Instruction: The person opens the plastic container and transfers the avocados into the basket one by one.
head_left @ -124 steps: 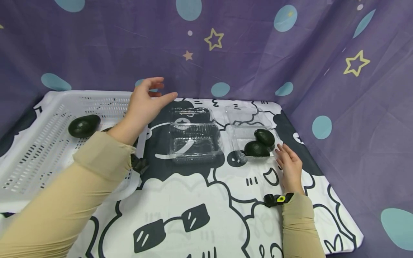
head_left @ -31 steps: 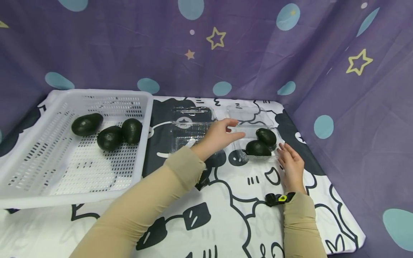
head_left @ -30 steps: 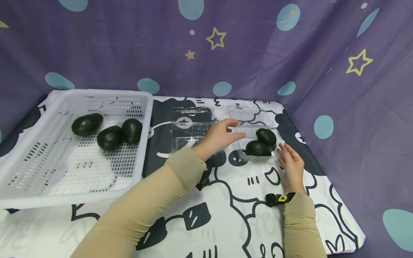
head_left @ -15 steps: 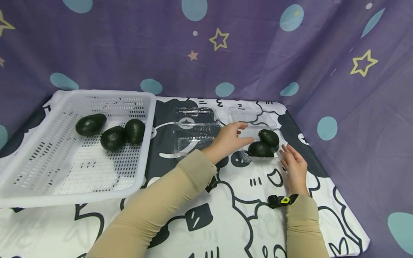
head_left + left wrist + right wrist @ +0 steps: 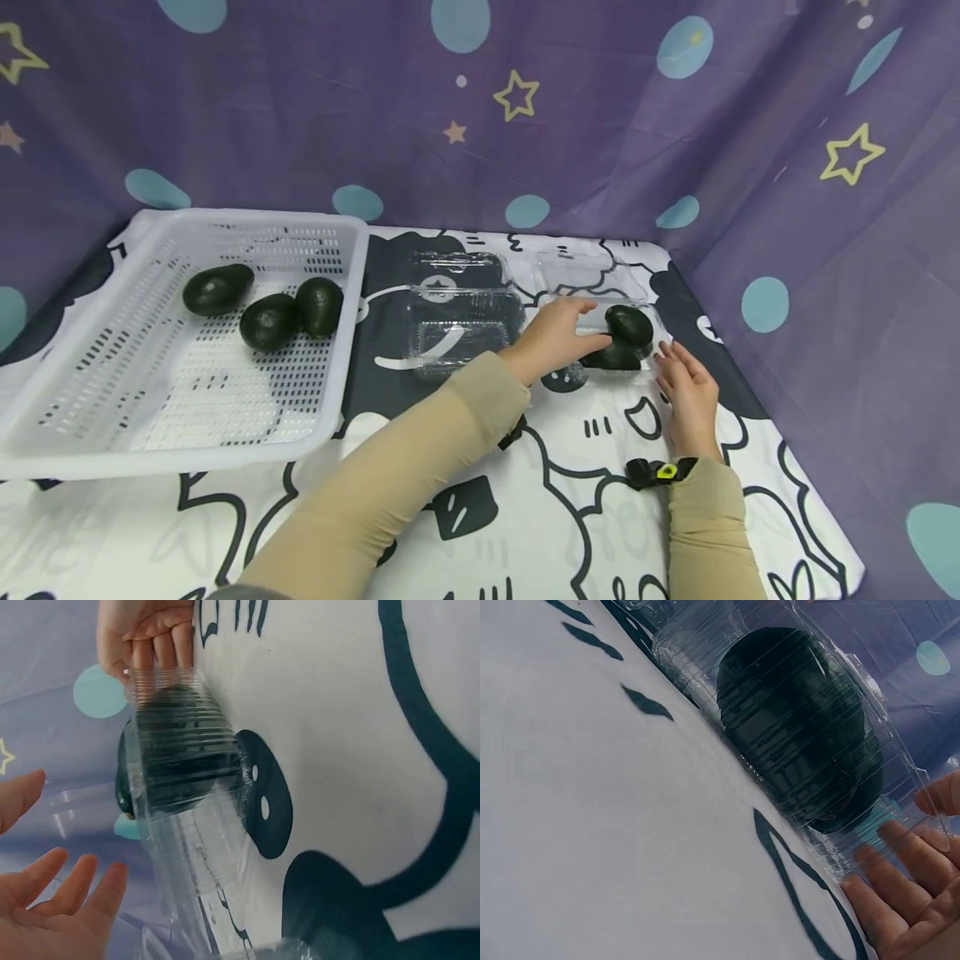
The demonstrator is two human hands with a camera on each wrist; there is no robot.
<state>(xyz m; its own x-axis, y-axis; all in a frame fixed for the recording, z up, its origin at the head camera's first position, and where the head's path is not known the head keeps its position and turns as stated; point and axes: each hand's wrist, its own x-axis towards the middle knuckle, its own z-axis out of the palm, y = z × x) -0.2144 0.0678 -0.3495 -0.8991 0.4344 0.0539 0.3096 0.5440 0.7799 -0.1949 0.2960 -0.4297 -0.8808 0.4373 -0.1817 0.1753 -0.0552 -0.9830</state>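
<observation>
Two dark green avocados lie together in the right-hand clear plastic clamshell container, one avocado behind the other avocado. My left hand hovers at the container's left side, fingers spread and holding nothing. In the head view its thumb overlaps the front avocado, but the left wrist view shows the hand apart from the fruit. At the container's right side is my right hand, its relaxed fingertips against the clear wall and its thumb by the rim. The container's lid is folded back.
A white perforated basket on the left holds three more avocados. Between it and my left hand sits a second clear container, lid back, with nothing visible inside. A purple curtain closes off the back and right.
My left hand has moved from over the basket rightward to the right-hand container, edging closer to the avocados there. My right hand stays at the container's side. The head view shifted slightly.
</observation>
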